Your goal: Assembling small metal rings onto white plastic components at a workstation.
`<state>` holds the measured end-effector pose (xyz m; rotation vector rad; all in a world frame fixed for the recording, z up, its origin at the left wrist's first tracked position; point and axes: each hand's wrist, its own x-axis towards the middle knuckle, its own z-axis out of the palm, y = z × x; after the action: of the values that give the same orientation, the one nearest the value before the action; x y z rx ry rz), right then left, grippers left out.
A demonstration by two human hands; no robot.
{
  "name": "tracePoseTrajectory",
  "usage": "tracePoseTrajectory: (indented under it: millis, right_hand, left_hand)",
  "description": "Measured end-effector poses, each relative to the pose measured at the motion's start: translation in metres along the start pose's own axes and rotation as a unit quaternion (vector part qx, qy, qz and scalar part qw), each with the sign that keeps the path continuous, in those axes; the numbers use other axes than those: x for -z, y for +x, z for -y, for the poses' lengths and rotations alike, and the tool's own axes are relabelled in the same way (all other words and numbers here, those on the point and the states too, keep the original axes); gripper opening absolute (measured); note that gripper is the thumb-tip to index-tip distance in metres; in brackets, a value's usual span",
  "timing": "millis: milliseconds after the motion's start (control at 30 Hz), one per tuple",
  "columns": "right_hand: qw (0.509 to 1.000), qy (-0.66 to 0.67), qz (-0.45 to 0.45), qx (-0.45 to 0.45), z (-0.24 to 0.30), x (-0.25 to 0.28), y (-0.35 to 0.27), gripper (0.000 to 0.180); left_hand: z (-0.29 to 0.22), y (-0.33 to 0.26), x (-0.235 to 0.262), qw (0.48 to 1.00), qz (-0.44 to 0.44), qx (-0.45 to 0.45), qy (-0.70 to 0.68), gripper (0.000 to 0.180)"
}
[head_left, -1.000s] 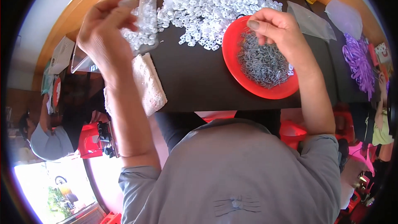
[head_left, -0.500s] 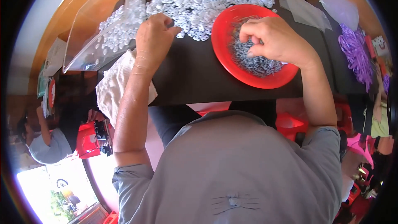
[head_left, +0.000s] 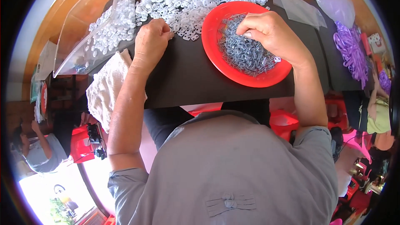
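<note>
My left hand (head_left: 152,41) is closed, its thumb against the curled fingers, just short of a heap of small white plastic pieces with holes (head_left: 189,10). Whatever it may be holding is hidden from this view. Over the red bowl (head_left: 211,54), my right hand (head_left: 271,33) has thumb and fingertips pinched together. I cannot make out anything between them. Many small grey nail-like pins (head_left: 246,54) fill the bowl's middle. One white piece (head_left: 277,59) lies at the pins' near right edge, below my right wrist.
A clear plastic bin (head_left: 68,54) holds more white pieces at the left. Beside my left forearm a pale cloth (head_left: 109,85) hangs over the table edge. To the right lie a translucent bag (head_left: 300,8) and purple strips (head_left: 352,54). Another person (head_left: 46,152) is at far left.
My right thumb and fingers, parted over the bowl before, have come together in a pinch. My left thumb has drawn in against its fingers. The whole view has shifted slightly.
</note>
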<state>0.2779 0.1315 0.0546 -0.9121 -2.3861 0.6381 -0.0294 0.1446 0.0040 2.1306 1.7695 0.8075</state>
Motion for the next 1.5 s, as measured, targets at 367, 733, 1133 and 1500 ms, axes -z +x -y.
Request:
tracePoseTrajectory:
  millis: [367,733,1133,1500]
  right_hand:
    - [0.995,0.091,-0.026,-0.044,-0.011,0.007,-0.003,0.021]
    - [0.965,0.248,-0.041,-0.072,-0.004,0.004,-0.002,0.033]
    - [0.991,0.124,-0.049,0.025,0.028,-0.015,0.003,0.049]
    - [0.973,0.198,-0.118,0.014,0.020,-0.006,0.001,0.021]
  left_hand:
    - [0.001,-0.006,0.000,0.993,-0.002,-0.116,-0.020,0.010]
    - [-0.016,-0.008,0.003,0.984,0.038,-0.104,-0.142,0.010]
    - [-0.111,-0.028,-0.009,0.906,0.111,0.023,-0.408,0.014]
    - [-0.124,-0.018,0.001,0.761,0.134,0.171,-0.611,0.013]
